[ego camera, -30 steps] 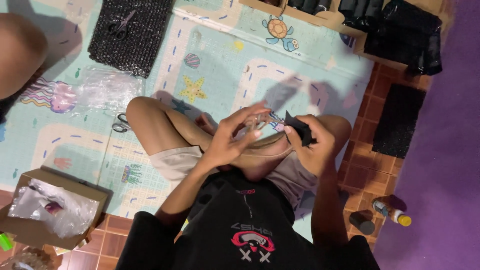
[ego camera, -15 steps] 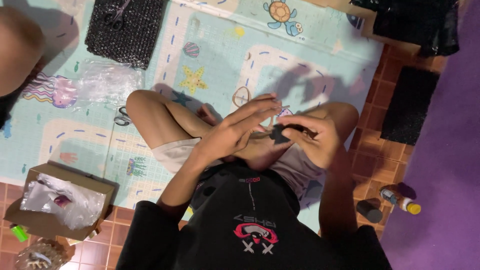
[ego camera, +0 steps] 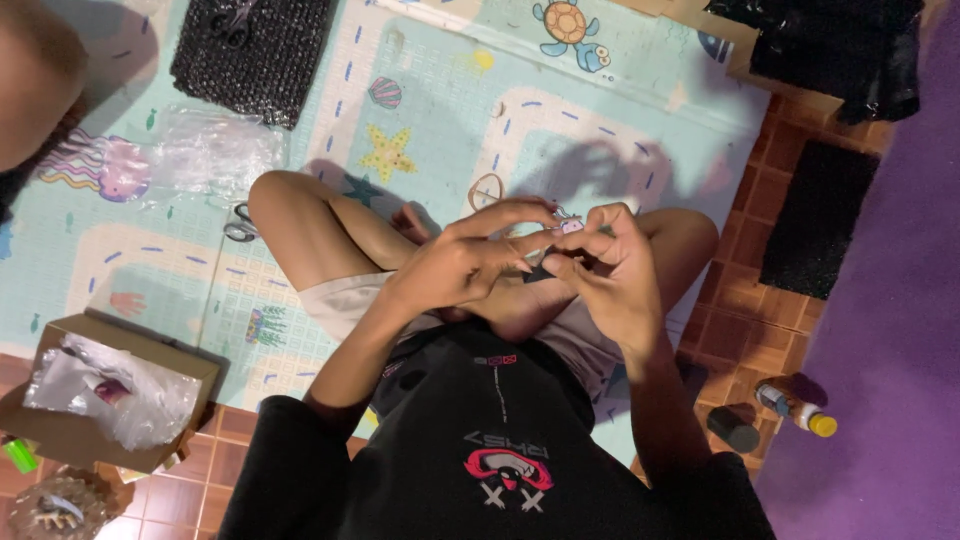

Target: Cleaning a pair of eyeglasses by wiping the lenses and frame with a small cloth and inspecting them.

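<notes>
I sit cross-legged on a pale blue play mat [ego camera: 600,110] printed with sea animals. Both hands meet above my lap. My left hand [ego camera: 465,262] and my right hand [ego camera: 612,272] pinch a small black piece [ego camera: 541,271] between their fingertips. A tiny pinkish charm [ego camera: 571,227] shows just above it, against my right fingers. The fingers hide most of the black piece, so its shape is unclear.
Scissors [ego camera: 239,226] and a clear plastic bag [ego camera: 205,150] lie left of my knee. A black bubble-wrap sheet [ego camera: 250,45] is beyond. A cardboard box [ego camera: 150,348] of plastic bags sits lower left. A yellow-capped bottle [ego camera: 798,409] and a black mat [ego camera: 820,220] lie on the right.
My right hand held the black piece up and apart a second ago. Both hands have closed in on it together, and the view has tilted slightly.
</notes>
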